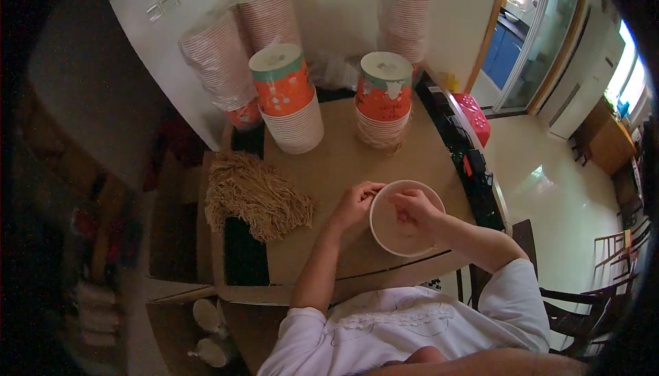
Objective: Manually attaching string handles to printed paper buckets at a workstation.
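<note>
Risk noted: left hand (355, 204) pinched the rim of the white round paper bowl (406, 218) while right hand (412, 210), fingers curled inside, could tip it off the brown cardboard sheet (329, 170).

Two orange paper tubs (282, 81) (384, 88) with teal bands topped cup stacks; a clear bag (334, 71), perhaps, lay between them.
</note>
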A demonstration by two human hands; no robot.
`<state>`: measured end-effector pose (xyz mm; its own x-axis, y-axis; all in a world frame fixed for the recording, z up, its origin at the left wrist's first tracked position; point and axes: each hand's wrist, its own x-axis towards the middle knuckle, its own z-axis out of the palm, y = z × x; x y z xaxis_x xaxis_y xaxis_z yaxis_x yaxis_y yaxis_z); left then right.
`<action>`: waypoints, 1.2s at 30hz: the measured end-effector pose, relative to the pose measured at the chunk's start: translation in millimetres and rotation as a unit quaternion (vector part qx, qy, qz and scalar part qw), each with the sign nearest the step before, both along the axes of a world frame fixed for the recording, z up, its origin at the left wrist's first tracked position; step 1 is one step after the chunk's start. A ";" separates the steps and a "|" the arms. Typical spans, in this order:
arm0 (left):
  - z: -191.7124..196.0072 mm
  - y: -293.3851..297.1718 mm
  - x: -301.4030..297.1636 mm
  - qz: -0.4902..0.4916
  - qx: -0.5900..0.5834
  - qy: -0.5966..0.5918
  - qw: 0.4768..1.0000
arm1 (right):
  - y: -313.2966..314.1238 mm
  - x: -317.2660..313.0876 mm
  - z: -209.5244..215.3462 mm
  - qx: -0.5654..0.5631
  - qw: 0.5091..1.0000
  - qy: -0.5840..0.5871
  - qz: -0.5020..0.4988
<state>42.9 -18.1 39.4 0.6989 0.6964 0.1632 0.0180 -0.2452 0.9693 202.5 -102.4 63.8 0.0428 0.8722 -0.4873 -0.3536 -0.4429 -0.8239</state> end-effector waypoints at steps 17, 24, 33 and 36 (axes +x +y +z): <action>-16.7 15.3 5.5 -0.053 -0.040 -0.038 0.997 | 8.2 2.4 -1.0 -0.020 1.000 0.002 0.000; -21.9 17.7 4.2 -0.039 0.005 -0.050 0.998 | 11.2 1.7 -3.8 -0.010 1.000 -0.007 0.015; -5.2 13.0 6.9 0.022 0.054 0.023 0.998 | 10.0 6.4 -5.9 -0.023 0.999 -0.015 0.018; -8.8 10.5 9.8 0.064 0.043 0.028 0.997 | 6.6 0.1 8.3 -0.004 0.999 -0.045 0.010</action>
<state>52.7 -7.6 30.6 0.6145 0.7659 0.1894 0.1078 -0.3194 0.9415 202.6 -95.7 72.1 0.0693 0.8693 -0.4894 -0.2702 -0.4559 -0.8480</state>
